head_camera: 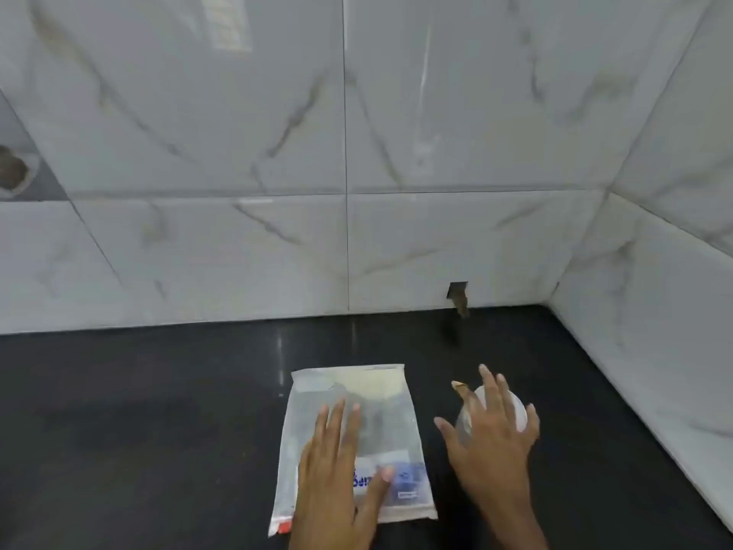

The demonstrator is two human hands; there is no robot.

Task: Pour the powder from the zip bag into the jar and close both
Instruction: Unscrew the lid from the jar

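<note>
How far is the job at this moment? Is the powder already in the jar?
Done: nothing plainly; pale powder shows in the bag, lying flat on the counter. In hand: the left hand presses flat on the bag; the right hand spreads over the jar, whose white lid seems on. Left: probably opening both, pouring, closing.

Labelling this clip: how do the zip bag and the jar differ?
The bag lies flat and rectangular; the jar stands round and white-topped. The bag carries blue print; the jar shows none. The left hand rests flat on the bag; the right hand spreads over the jar. Both sit on the black counter.
</note>
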